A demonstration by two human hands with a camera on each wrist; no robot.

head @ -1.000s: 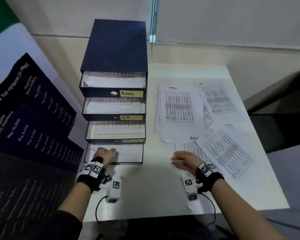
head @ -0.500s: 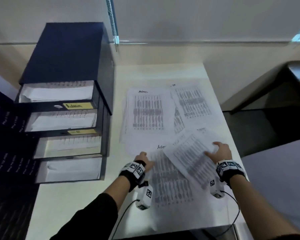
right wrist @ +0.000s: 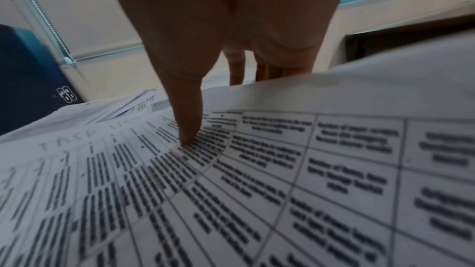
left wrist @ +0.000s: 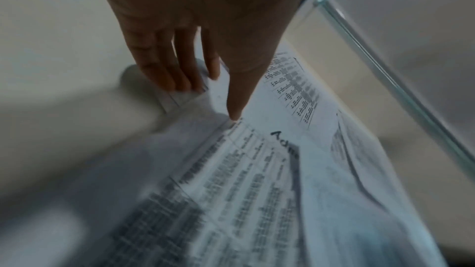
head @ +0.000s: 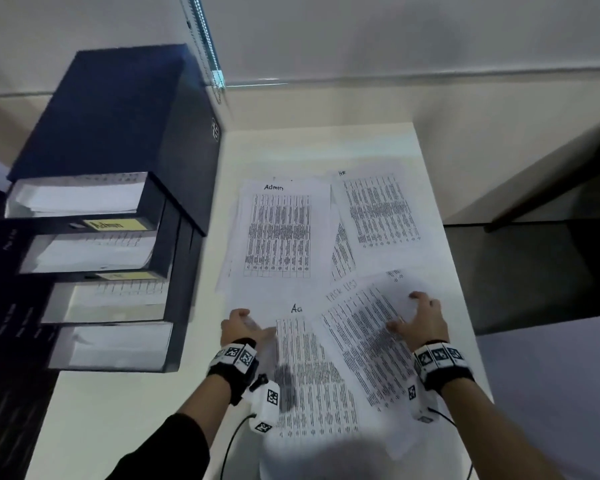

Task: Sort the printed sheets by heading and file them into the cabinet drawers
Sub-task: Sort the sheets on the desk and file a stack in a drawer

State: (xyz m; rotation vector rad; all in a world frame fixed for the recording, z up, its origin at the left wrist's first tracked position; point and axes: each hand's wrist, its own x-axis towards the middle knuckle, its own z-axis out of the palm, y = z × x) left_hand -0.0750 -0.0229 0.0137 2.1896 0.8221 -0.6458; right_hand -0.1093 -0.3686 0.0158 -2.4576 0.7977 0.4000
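Note:
Printed sheets lie spread over the white table [head: 136,410]. My right hand [head: 402,313] pinches the tilted "TASK LIST" sheet [head: 361,341] at its right edge; in the right wrist view the thumb [right wrist: 187,129] is on top and the fingers [right wrist: 236,68] are behind the lifted edge. My left hand [head: 253,323] grips the left edge of the near "Admin" sheet [head: 309,375], thumb [left wrist: 235,109] on top and fingers [left wrist: 180,76] at the corner. The dark blue drawer cabinet [head: 118,116] stands to the left, its drawers pulled out with paper in them.
Another "Admin" sheet [head: 278,233] and an "HR" sheet [head: 378,209] lie farther back. The top drawer carries a yellow "Admin" label [head: 118,224]. A blind cord [head: 205,46] hangs behind the cabinet. The table's right edge [head: 465,306] drops off beside my right hand.
My left hand has left the bottom drawer and moved right to the near Admin sheet. My right hand has moved right onto the Task List sheet and taken hold of it.

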